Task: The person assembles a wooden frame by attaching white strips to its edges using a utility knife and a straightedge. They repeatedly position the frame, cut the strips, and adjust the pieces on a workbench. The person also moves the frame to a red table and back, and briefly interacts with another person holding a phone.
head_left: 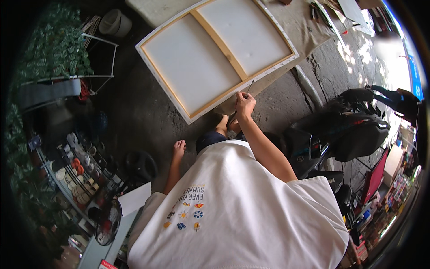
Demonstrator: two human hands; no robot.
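A large stretched canvas (188, 62) lies face down, showing its white back, wooden stretcher bars and a wooden crossbar (219, 42). At its near edge, close to the crossbar's end, is my right hand (245, 104). Its fingers are closed around a thin dark stick-like tool (250, 86), whose tip points up beside the frame; its exact kind is too small to tell. My left hand (178, 147) hangs low at my left side, apart from the canvas. Its fingers are loosely curled, and nothing shows in them.
Beneath the canvas is a cloth-covered table (309, 31), with several tools (315, 13) toward its far right. A parked motorcycle (331, 134) stands to my right. On the left are a bucket (115, 23), a rack of small goods (74, 175) and a fan (107, 224).
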